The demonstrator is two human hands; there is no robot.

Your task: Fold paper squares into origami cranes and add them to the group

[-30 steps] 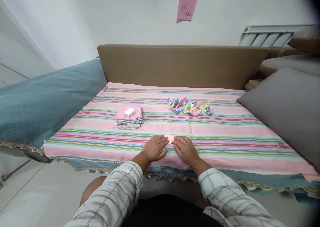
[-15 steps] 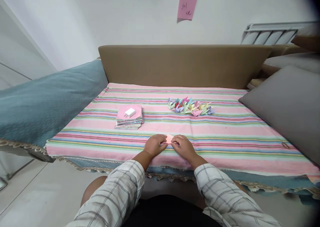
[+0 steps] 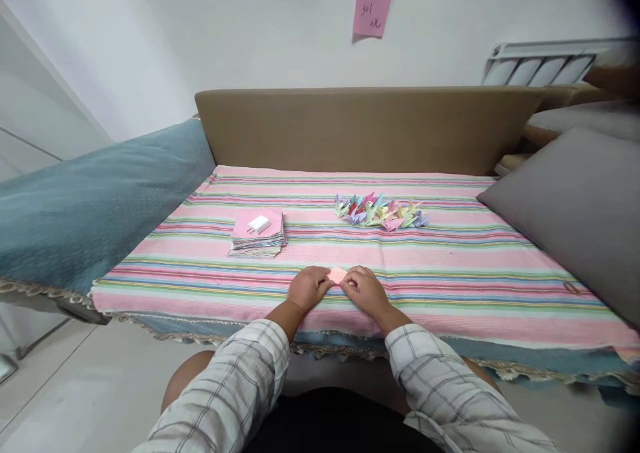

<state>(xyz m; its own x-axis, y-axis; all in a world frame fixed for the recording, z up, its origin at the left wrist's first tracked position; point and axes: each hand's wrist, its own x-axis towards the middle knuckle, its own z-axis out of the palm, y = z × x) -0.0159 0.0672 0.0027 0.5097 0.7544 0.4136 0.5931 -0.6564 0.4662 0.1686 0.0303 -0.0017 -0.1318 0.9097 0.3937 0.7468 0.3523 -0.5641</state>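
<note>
A small pink piece of origami paper (image 3: 337,276) lies between my two hands near the front of the striped seat cover. My left hand (image 3: 309,288) pinches its left side, thumb and fingers closed. On the other side, my right hand (image 3: 366,289) grips the paper the same way. The fingers hide the paper's side edges, and its folds are too small to make out. Beyond my right hand sits a group of several folded paper cranes (image 3: 380,212) in mixed colours. Left of them is a stack of square paper (image 3: 257,237) with a white charger plug (image 3: 259,224) on top.
The striped cover (image 3: 450,260) spreads over a sofa seat with a brown backrest (image 3: 360,130). A blue-covered armrest (image 3: 115,200) rises at left, and a grey pillow (image 3: 575,213) leans at right. A small brown loop (image 3: 572,288) lies near the pillow. A pink note (image 3: 373,8) hangs on the wall.
My hands stay in nearly the same place on the pink paper. The fingers have shifted slightly, and a little more of the paper shows between them.
</note>
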